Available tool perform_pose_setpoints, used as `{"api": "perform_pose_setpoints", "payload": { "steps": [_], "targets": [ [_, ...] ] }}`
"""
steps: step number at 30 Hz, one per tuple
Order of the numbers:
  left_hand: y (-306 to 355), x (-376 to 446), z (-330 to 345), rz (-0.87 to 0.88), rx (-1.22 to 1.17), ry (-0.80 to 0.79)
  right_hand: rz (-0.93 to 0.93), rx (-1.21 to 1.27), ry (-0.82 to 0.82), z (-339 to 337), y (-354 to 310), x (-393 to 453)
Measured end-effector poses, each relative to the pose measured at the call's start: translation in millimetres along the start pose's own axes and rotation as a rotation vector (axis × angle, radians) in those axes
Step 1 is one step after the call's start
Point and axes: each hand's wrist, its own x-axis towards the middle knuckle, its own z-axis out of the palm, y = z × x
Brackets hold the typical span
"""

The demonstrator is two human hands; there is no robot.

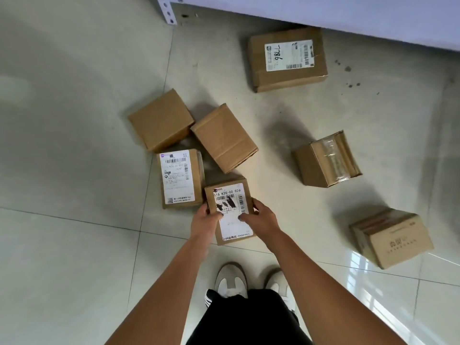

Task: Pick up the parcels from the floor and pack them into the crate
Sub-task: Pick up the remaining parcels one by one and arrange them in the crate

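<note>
Status at time of inspection: packing is at an early stage, judging by the count of parcels on the floor [74,170]. No crate is visible in the head view, so what has already been packed cannot be determined.

Item in hand: one labelled parcel [230,210], at the centre of the view and just ahead of the person's shoes [231,280]. The left hand [205,221] grips its left edge and the right hand [261,220] its right edge. On each hand the thumb lies across the label face while the fingers [257,204] curl round the side, pinching the carton between them. Whether the parcel has left the floor cannot be told.

Items outstanding, positions taken from the held parcel:
- Second labelled parcel [180,179], at 10 o'clock, just beside it and possibly touching at the corner.
- Plain carton [224,138], at 12 o'clock, near.
- Plain carton beyond [160,119], at 11 o'clock, touching the previous one.
- Large carton marked 7786 [287,58], at 1 o'clock, well apart, close to the shelf unit [348,16].
- Taped carton [326,160], at 2 o'clock, standing alone.
- Printed carton [392,239], at 3 o'clock, well apart, tilted.

Assessment: six parcels remain untouched; a seventh is being lifted or about to be. None is shown placed. The bulk of the task remains, and the crate's location must be established outside this view before placement.
</note>
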Motion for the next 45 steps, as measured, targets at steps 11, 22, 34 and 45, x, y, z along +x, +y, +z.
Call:
{"api": "perform_pose_setpoints", "payload": {
  "steps": [11, 22, 34, 45],
  "targets": [
    [31.3, -104.2, 1.7, 0.041, -0.026, -0.081, 0.086, 0.123, 0.016, -43.3, -15.0, -109.5],
    [73.5, -258.0, 79.9, 0.195, 0.101, -0.06, -0.021, 0.174, 0.033, -182.2, -16.5, -207.3],
    [34.6, -424.9, 343.1, 0.246, -0.069, -0.191, -0.087, -0.016, 0.085, -456.6, 113.8, -297.9],
    [37.2, -450.0, 456.9, 0.186, 0.01, -0.294, -0.066, -0.022, 0.256, -558.7, 164.8, -307.0]
  ]
}}
